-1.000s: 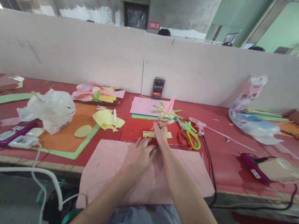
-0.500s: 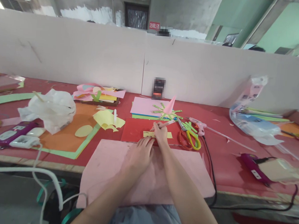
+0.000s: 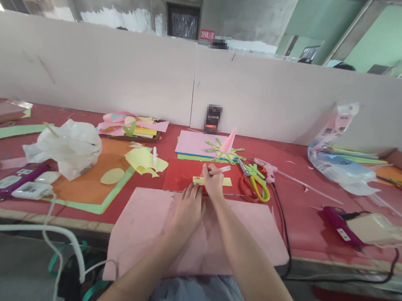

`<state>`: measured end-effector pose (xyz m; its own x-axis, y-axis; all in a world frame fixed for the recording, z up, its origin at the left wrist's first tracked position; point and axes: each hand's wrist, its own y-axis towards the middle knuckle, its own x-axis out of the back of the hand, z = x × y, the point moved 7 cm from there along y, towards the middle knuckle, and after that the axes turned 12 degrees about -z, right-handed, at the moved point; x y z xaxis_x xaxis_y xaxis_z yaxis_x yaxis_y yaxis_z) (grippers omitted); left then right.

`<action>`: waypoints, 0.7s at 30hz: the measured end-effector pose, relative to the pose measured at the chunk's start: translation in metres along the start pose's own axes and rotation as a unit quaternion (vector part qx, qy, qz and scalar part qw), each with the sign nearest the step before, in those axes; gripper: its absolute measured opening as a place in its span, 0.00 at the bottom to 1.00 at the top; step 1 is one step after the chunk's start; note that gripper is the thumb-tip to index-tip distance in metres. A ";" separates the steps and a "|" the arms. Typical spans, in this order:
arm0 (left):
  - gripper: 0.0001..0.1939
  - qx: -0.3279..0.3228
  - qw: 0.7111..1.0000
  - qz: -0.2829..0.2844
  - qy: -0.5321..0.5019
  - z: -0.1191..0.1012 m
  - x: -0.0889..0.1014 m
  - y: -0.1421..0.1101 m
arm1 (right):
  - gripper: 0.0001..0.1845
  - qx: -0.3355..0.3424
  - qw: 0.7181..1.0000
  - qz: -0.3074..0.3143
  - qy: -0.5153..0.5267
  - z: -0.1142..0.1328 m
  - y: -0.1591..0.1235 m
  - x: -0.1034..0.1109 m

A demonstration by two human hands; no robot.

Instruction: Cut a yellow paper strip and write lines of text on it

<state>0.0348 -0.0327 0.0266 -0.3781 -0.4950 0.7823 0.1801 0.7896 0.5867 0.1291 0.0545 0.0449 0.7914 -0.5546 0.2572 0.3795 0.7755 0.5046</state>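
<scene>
A pen (image 3: 222,169) is pinched in my right hand (image 3: 213,181), its tip down over a narrow yellow paper strip (image 3: 227,181). Small dark writing shows at the strip's left end. My left hand (image 3: 189,204) lies flat with fingers stretched out, the fingertips at the strip's lower edge. Under the strip is a red sheet (image 3: 178,173). A pink sheet (image 3: 140,224) spreads beneath my forearms and over the table's front edge. Right of my right hand lie scissors (image 3: 260,189) with red and yellow handles. Behind stands a pink paper cone (image 3: 228,143) with green strips fanned around its base.
A pink glue gun (image 3: 269,170) with a black cord lies to the right, near a purple power strip (image 3: 343,229). On the left are yellow paper scraps (image 3: 145,160), orange paper (image 3: 88,184) and a crumpled white bag (image 3: 71,146). A white partition (image 3: 123,76) bounds the back.
My right hand has shifted slightly left along the strip, and the pen now leans lower. My left hand stays nearly in place.
</scene>
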 end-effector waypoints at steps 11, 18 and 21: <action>0.18 0.009 1.000 0.003 -0.014 0.000 0.002 0.001 | 0.19 -0.043 0.993 0.042 0.101 0.004 -0.004 -0.004; 0.17 0.019 1.000 0.003 -0.016 0.000 0.003 0.001 | 0.20 -0.121 0.983 0.083 0.111 -0.015 -0.003 -0.017; 0.17 0.014 1.000 -0.001 -0.011 0.001 0.002 0.000 | 0.21 -0.099 0.987 0.090 0.088 -0.013 -0.002 -0.018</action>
<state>0.0333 -0.0338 0.0278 -0.3983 -0.4885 0.7764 0.1538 0.7988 0.5815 0.1202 0.0668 0.0280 0.9188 -0.3552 0.1724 0.2980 0.9102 0.2876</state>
